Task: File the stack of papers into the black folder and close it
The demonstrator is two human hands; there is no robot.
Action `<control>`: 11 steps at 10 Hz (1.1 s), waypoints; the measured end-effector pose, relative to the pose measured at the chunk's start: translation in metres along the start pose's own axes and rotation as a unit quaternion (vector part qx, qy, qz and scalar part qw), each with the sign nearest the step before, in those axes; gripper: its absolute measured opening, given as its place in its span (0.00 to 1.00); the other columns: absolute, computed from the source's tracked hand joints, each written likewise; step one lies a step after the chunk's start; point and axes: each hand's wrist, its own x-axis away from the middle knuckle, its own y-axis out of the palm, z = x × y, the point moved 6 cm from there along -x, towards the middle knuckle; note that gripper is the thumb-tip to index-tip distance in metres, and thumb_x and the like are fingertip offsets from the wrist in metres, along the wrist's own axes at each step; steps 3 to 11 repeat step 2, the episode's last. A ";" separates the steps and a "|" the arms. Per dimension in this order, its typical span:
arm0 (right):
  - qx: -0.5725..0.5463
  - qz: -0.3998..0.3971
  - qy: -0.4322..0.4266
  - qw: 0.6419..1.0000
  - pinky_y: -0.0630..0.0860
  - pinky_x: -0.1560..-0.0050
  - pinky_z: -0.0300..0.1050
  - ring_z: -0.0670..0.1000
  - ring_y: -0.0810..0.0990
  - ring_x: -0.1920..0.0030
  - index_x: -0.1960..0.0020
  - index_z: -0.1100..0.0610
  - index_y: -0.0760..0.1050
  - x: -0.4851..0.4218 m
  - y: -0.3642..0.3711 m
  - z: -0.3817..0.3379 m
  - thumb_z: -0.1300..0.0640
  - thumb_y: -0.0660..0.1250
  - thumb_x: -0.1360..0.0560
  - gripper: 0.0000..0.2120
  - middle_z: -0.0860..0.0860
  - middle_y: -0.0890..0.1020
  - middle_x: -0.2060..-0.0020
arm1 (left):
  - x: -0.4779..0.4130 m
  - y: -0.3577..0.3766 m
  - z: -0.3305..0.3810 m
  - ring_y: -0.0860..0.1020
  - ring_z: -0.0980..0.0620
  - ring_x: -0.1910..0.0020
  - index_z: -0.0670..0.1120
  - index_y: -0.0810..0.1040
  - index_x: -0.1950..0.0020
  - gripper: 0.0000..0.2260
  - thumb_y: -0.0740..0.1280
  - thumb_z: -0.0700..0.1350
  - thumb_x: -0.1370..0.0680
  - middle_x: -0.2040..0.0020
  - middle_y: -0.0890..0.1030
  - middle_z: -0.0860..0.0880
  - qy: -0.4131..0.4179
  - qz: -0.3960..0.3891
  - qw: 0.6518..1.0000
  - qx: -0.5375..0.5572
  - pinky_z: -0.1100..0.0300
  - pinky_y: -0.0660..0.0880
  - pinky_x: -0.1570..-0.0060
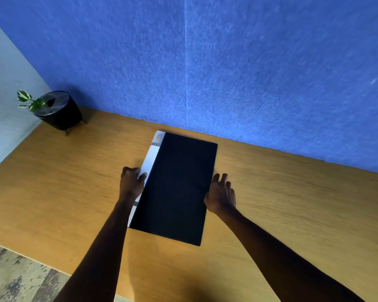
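2 hands rest at the black folder (pixel 175 188), which lies shut and flat on the wooden table (pixel 292 203). Left hand (pixel 131 184) curls over the white spine (pixel 150 159) on the folder's left edge, fingers bent around it. Right hand (pixel 222 195) sits at the right edge, fingers spread loosely, gripping nothing. A potted plant (pixel 57 110) stands far left.
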 end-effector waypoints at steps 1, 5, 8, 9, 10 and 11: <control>0.016 0.063 -0.059 0.996 0.75 0.36 0.52 0.61 0.70 0.31 0.23 0.62 0.56 0.005 -0.009 0.011 0.55 0.66 0.22 0.33 0.63 0.62 0.25 | 0.005 -0.005 0.016 0.75 0.35 0.42 0.34 0.78 0.46 0.13 0.69 0.44 0.23 0.45 0.76 0.33 -0.021 0.021 1.000 -0.004 0.46 0.74 0.46; 0.008 0.136 -0.098 0.986 0.68 0.29 0.55 0.64 0.63 0.24 0.22 0.63 0.57 0.013 -0.026 0.041 0.55 0.62 0.19 0.29 0.64 0.60 0.23 | 0.026 0.000 0.069 0.74 0.38 0.37 0.37 0.75 0.35 0.19 0.67 0.46 0.21 0.36 0.75 0.37 0.045 0.044 0.998 0.030 0.47 0.72 0.39; 0.008 0.136 -0.098 0.986 0.68 0.29 0.55 0.64 0.63 0.24 0.22 0.63 0.57 0.013 -0.026 0.041 0.55 0.62 0.19 0.29 0.64 0.60 0.23 | 0.026 0.000 0.069 0.74 0.38 0.37 0.37 0.75 0.35 0.19 0.67 0.46 0.21 0.36 0.75 0.37 0.045 0.044 0.998 0.030 0.47 0.72 0.39; 0.008 0.136 -0.098 0.986 0.68 0.29 0.55 0.64 0.63 0.24 0.22 0.63 0.57 0.013 -0.026 0.041 0.55 0.62 0.19 0.29 0.64 0.60 0.23 | 0.026 0.000 0.069 0.74 0.38 0.37 0.37 0.75 0.35 0.19 0.67 0.46 0.21 0.36 0.75 0.37 0.045 0.044 0.998 0.030 0.47 0.72 0.39; 0.008 0.136 -0.098 0.986 0.68 0.29 0.55 0.64 0.63 0.24 0.22 0.63 0.57 0.013 -0.026 0.041 0.55 0.62 0.19 0.29 0.64 0.60 0.23 | 0.026 0.000 0.069 0.74 0.38 0.37 0.37 0.75 0.35 0.19 0.67 0.46 0.21 0.36 0.75 0.37 0.045 0.044 0.998 0.030 0.47 0.72 0.39; 0.008 0.136 -0.098 0.986 0.68 0.29 0.55 0.64 0.63 0.24 0.22 0.63 0.57 0.013 -0.026 0.041 0.55 0.62 0.19 0.29 0.64 0.60 0.23 | 0.026 0.000 0.069 0.74 0.38 0.37 0.37 0.75 0.35 0.19 0.67 0.46 0.21 0.36 0.75 0.37 0.045 0.044 0.998 0.030 0.47 0.72 0.39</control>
